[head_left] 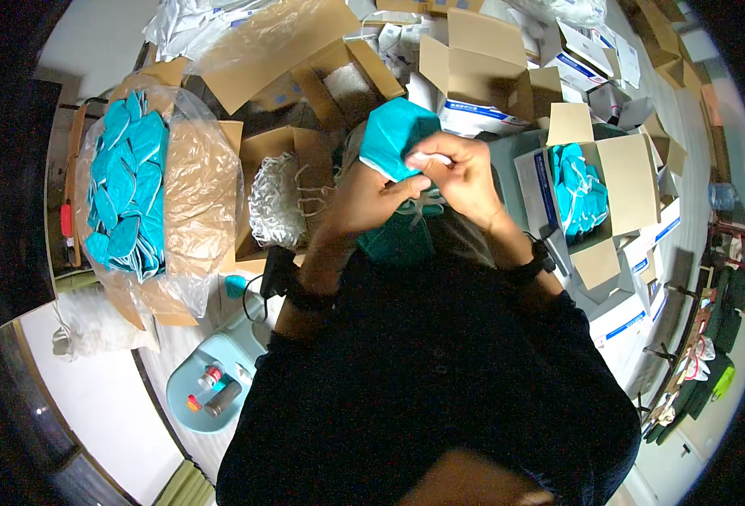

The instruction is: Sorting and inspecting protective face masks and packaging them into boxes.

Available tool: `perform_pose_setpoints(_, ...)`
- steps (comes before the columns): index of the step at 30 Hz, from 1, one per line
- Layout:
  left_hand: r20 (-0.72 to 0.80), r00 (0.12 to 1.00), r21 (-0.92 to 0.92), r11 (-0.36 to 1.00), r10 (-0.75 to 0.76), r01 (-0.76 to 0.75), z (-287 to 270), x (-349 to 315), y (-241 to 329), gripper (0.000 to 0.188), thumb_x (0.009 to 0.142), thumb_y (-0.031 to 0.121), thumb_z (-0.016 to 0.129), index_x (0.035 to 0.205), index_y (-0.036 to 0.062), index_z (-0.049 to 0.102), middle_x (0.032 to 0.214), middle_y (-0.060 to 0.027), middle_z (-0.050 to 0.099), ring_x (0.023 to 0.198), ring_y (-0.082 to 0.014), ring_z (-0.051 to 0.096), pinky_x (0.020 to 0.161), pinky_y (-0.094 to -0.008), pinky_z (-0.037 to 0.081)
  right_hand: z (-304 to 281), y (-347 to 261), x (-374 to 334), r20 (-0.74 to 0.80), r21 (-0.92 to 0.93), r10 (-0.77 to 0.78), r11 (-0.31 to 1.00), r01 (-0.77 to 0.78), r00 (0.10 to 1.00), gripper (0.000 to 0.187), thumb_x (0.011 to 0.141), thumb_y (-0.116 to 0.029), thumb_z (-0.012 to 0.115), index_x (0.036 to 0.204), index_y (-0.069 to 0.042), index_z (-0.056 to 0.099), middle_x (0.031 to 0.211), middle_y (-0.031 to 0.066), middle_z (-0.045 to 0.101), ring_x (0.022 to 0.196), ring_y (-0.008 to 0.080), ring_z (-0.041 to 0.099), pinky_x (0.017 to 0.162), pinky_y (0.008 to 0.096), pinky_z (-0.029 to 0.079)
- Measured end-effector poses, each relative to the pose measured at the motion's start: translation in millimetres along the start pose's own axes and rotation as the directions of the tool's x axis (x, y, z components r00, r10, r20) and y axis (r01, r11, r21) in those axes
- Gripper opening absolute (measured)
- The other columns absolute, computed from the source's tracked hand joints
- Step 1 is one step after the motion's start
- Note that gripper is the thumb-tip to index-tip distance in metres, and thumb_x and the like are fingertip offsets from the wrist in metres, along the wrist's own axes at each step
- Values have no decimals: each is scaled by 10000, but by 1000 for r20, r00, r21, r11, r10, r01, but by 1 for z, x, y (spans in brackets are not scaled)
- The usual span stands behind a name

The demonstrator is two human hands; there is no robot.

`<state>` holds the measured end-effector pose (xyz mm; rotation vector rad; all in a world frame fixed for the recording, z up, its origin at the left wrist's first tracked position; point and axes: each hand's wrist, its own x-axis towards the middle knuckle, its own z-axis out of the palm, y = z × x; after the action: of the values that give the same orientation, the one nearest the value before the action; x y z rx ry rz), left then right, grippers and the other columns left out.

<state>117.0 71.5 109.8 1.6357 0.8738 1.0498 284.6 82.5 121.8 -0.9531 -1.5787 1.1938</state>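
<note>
A teal face mask [396, 131] with a white edge is raised over my lap. My left hand [362, 198] grips its lower edge, thumb on top. Against the mask, my right hand [467, 173] pinches a small white strap-like piece [431, 158], the fingers closed; its exact form is hard to make out. Several pale straps dangle just below my hands. More teal masks [398, 242] lie in my lap, partly hidden by my hands and dark clothing. Left of my left hand, an open carton [311, 169] holds a heap of white elastic straps [278, 207].
At the far left, a plastic-lined carton [199, 202] holds many teal masks [132, 181]. To the right, an open box [634, 181] contains masks with straps [579, 196]. A teal stool [188, 379] carries small items at lower left. Open cartons [490, 72] crowd the far side.
</note>
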Motion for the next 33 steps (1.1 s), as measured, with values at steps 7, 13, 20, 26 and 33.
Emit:
perform_pose_setpoints(7,-120,972,-250,953,-203,169,31,-19,-3,64,850,74,623,889,28,604,734,-10,606,663,-83,542,612,-253,432,-52,40,37,-210,766,510,616,-184,834,112,896,-153,595,815,-78,615,547,-68,477,434,24,324,401,202,205)
perform_pose_setpoints(13,-239,909,-289,919,-340,268,8,-14,13,59,880,53,575,896,14,616,753,-24,618,683,-99,567,626,-256,447,-29,19,19,-8,287,261,925,-248,965,99,856,-145,664,864,-46,668,695,-49,596,601,21,466,539,186,353)
perform_pose_setpoints(20,-217,889,-158,914,-402,375,5,-13,5,123,910,99,564,947,0,629,796,-41,646,678,-90,593,615,-253,463,-12,28,12,21,70,170,983,-171,985,90,793,-69,715,804,-8,650,731,29,625,710,73,552,638,242,447)
perform_pose_setpoints(26,-352,867,-160,935,-353,316,17,-14,-11,159,913,170,595,926,16,632,730,-26,626,601,-83,541,560,-250,434,-5,34,8,-189,-413,-21,909,-60,982,190,836,-224,675,789,-44,634,628,104,605,570,194,591,543,320,443)
perform_pose_setpoints(33,-457,801,-304,914,-386,268,25,-18,9,137,908,154,599,861,26,617,698,-20,608,568,-73,500,526,-229,390,6,61,31,-440,-304,34,935,-184,897,260,812,-298,686,801,-42,636,576,145,581,521,253,578,519,354,436)
